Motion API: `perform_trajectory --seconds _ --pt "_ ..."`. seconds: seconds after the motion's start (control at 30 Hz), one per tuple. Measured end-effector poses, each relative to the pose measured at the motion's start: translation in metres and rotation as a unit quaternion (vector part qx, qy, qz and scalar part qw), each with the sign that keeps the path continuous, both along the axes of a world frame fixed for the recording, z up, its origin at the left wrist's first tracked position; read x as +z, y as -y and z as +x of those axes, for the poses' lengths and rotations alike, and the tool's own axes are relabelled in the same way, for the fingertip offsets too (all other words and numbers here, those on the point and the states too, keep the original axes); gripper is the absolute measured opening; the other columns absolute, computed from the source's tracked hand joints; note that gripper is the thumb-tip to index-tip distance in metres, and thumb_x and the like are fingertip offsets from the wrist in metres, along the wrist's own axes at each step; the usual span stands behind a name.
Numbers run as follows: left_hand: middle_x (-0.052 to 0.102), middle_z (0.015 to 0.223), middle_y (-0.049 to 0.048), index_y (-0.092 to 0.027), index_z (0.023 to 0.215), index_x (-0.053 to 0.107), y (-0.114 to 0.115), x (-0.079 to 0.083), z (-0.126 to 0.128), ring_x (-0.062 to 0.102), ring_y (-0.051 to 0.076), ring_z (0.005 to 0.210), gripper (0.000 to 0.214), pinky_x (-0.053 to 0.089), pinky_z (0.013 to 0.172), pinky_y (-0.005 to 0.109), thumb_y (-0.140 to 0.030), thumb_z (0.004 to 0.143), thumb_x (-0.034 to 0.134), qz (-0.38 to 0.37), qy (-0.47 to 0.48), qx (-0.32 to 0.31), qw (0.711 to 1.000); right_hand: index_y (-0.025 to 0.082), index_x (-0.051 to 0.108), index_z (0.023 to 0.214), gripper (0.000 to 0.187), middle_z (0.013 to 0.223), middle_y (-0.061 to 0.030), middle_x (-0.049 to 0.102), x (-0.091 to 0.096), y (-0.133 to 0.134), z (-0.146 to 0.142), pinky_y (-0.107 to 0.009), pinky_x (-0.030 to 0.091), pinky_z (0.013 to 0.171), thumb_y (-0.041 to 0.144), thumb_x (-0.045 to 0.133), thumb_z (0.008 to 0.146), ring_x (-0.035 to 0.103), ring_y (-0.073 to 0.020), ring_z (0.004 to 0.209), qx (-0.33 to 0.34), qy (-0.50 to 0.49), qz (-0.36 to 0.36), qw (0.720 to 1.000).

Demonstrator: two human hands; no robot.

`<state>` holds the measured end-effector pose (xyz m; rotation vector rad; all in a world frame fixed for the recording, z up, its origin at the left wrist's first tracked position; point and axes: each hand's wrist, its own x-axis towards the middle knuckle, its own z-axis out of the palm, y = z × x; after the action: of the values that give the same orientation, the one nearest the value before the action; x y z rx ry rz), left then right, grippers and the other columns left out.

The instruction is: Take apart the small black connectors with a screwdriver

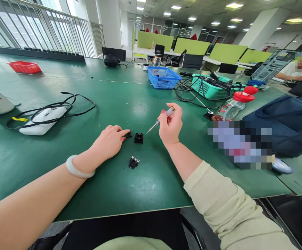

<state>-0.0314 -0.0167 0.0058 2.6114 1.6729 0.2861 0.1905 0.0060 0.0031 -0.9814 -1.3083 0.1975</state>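
Note:
A slim screwdriver with a clear handle is gripped in my right hand, its tip pointing down and left. Just left of that tip, a small black plastic housing rests on the green table. The thumb and index finger of my left hand are on a small flat black plastic piece, partly hidden by the fingers. Nearer to me lie several small black parts with metal prongs, close together.
On the left are a white device wrapped in a black strap and a red tray. Behind stand a blue basket and a teal basket with cables. To the right are a red-lidded jar and a dark bag.

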Motion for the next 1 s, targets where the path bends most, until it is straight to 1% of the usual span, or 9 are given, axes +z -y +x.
perform_trajectory --seconds 0.13,0.27,0.37,0.47,0.6,0.67,0.77,0.9,1.0 --pt "0.05 0.139 0.0113 -0.02 0.12 0.065 0.003 0.003 0.003 0.041 0.032 0.133 0.049 0.036 0.114 0.05 -0.05 0.093 0.038 -0.029 0.044 -0.016 0.998 0.025 0.047 0.109 0.018 0.06 0.0069 0.053 -0.001 -0.001 0.0 -0.028 0.046 0.055 0.033 0.049 0.093 0.057 -0.0123 0.051 0.006 0.008 -0.026 1.0" --pt "0.03 0.157 0.0088 -0.022 0.147 0.034 0.014 0.008 0.012 0.025 0.027 0.145 0.065 0.027 0.121 0.047 -0.054 0.091 0.037 -0.112 0.134 -0.082 0.981 0.024 0.048 0.107 0.018 0.06 0.0076 0.053 -0.002 0.001 -0.004 -0.027 0.043 0.053 0.03 0.051 0.09 0.052 -0.0106 0.048 0.069 0.025 -0.067 0.995" --pt "0.022 0.161 0.0069 -0.028 0.153 0.016 0.023 0.009 0.021 0.013 0.032 0.149 0.085 0.017 0.122 0.057 -0.063 0.083 0.05 -0.146 0.122 -0.115 0.975 0.024 0.049 0.108 0.019 0.06 0.0074 0.055 -0.002 0.002 -0.006 -0.027 0.044 0.054 0.029 0.052 0.089 0.051 -0.0101 0.047 0.118 0.02 -0.083 0.989" --pt "0.03 0.158 0.007 -0.031 0.15 0.024 0.026 0.009 0.03 0.019 0.036 0.147 0.085 0.016 0.119 0.063 -0.065 0.079 0.056 -0.145 0.11 -0.087 0.979 0.024 0.05 0.105 0.019 0.058 0.0075 0.054 -0.003 0.0 -0.004 -0.027 0.044 0.054 0.029 0.053 0.087 0.053 -0.011 0.049 0.128 -0.014 -0.095 0.987" --pt "0.055 0.14 0.0074 -0.023 0.136 0.05 0.022 0.009 0.036 0.044 0.027 0.134 0.05 0.034 0.115 0.048 -0.044 0.09 0.043 -0.1 0.132 -0.072 0.984 0.025 0.048 0.102 0.017 0.054 0.0089 0.05 -0.002 -0.008 0.001 -0.026 0.043 0.051 0.026 0.05 0.086 0.052 -0.0115 0.047 0.116 -0.096 -0.137 0.979" --pt "0.06 0.133 0.0062 -0.023 0.13 0.056 0.021 0.008 0.036 0.049 0.025 0.127 0.045 0.038 0.113 0.045 -0.039 0.093 0.036 -0.089 0.142 -0.067 0.984 0.025 0.048 0.102 0.017 0.052 0.0093 0.048 -0.002 -0.011 0.004 -0.026 0.042 0.05 0.024 0.048 0.085 0.05 -0.0118 0.046 0.106 -0.12 -0.153 0.975" --pt "0.058 0.137 0.0074 -0.022 0.131 0.055 0.024 0.006 0.037 0.046 0.026 0.131 0.05 0.036 0.114 0.046 -0.047 0.093 0.034 -0.084 0.153 -0.058 0.983 0.025 0.048 0.101 0.017 0.051 0.009 0.048 -0.001 -0.012 0.006 -0.026 0.042 0.051 0.022 0.047 0.084 0.05 -0.0126 0.046 0.089 -0.134 -0.158 0.974" --pt "0.044 0.149 0.0095 -0.025 0.143 0.039 0.036 0.003 0.041 0.034 0.032 0.14 0.076 0.027 0.117 0.056 -0.066 0.081 0.052 -0.085 0.133 -0.071 0.985 0.025 0.049 0.101 0.017 0.051 0.0089 0.048 0.001 -0.009 0.007 -0.026 0.043 0.052 0.022 0.047 0.084 0.05 -0.0122 0.047 0.084 -0.133 -0.16 0.975" --pt "0.046 0.146 0.0094 -0.029 0.145 0.036 0.039 0.0 0.044 0.034 0.033 0.138 0.079 0.027 0.115 0.059 -0.063 0.077 0.06 -0.076 0.115 -0.074 0.988 0.025 0.05 0.101 0.018 0.051 0.0092 0.047 0.002 -0.007 0.006 -0.025 0.042 0.051 0.022 0.047 0.084 0.05 -0.0121 0.047 0.092 -0.135 -0.164 0.973"
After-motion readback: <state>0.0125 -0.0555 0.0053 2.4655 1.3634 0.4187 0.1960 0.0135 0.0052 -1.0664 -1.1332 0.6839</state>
